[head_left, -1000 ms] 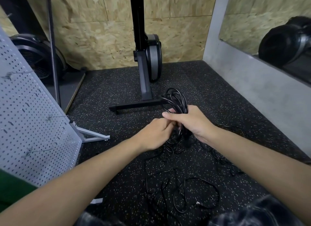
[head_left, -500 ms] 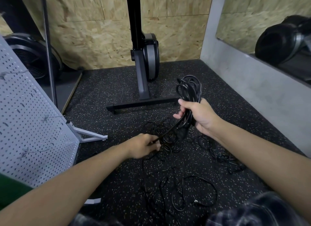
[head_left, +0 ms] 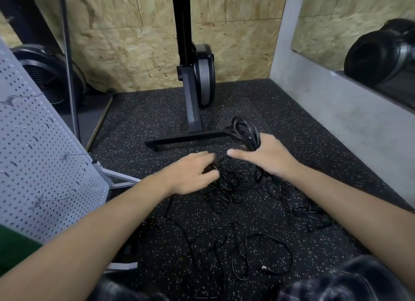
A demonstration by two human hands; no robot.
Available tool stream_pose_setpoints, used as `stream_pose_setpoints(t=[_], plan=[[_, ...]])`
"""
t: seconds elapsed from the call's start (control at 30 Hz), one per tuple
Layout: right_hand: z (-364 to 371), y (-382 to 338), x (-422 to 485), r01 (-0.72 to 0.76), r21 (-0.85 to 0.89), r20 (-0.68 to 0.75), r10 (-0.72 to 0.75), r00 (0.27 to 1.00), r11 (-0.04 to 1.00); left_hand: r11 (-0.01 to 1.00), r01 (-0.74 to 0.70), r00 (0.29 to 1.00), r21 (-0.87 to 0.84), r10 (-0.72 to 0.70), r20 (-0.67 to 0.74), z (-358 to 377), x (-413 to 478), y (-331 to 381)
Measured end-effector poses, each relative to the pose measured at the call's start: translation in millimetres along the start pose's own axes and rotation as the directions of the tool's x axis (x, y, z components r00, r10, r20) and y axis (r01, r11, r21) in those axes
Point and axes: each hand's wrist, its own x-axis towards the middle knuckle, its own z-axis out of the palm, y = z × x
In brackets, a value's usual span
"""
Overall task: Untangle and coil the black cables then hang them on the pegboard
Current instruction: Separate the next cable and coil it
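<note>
Single view: head camera, riding high on person, looking forward and down. Wide-angle lens bending edges: pegboard (head_left: 45, 155) leaning in at left, grey wall (head_left: 336, 112) slanting away at right. Forearms (head_left: 101, 244) entering from both bottom corners; left hand (head_left: 190, 172) and right hand (head_left: 269, 157) sitting side by side near frame centre, close to lens. Speckled floor (head_left: 157, 112) filling middle, black cables (head_left: 226, 184) lying under hands. Chipboard wall (head_left: 134, 42) closing far end. Knees (head_left: 348, 282) showing at bottom edge, beneath camera.

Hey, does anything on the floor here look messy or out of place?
Yes. The loose cables sprawl in a knotted tangle across the floor. Only one coil is tidy, held by the right hand; the left hand pinches a strand of the tangle.
</note>
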Motion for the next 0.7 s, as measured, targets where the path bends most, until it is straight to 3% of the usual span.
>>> stream_pose_setpoints(t=[0.13,0.27,0.33,0.43,0.5,0.6,0.7], plan=[[8,-3,-2,0.073,0.021,0.173,-0.075,0.982,0.997,0.998,-0.055,0.996,0.023,0.057,-0.073,-15,8,8],[12,-4,-5,0.098,0.030,0.254,-0.102,0.962,0.995,0.979,-0.123,0.943,-0.160,0.065,-0.326,-17,6,10],[15,-6,-6,0.071,0.005,0.299,-0.069,0.952,0.997,0.955,-0.134,0.908,-0.264,0.011,-0.419,-14,2,14],[28,-8,-10,0.003,-0.117,0.388,0.043,0.921,0.993,0.952,-0.129,0.855,-0.277,-0.034,-0.517,-12,6,21],[39,-9,-12,-0.007,-0.199,0.394,0.086,0.915,0.980,0.962,-0.094,0.843,-0.255,-0.060,-0.535,-11,10,23],[40,-11,-9,-0.026,-0.176,0.392,0.094,0.915,0.984,0.970,-0.022,0.853,-0.240,-0.107,-0.510,-10,10,14],[29,-7,-4,-0.057,-0.166,0.360,0.115,0.926,0.984,0.940,-0.020,0.857,-0.340,-0.159,-0.491,-10,4,4]])
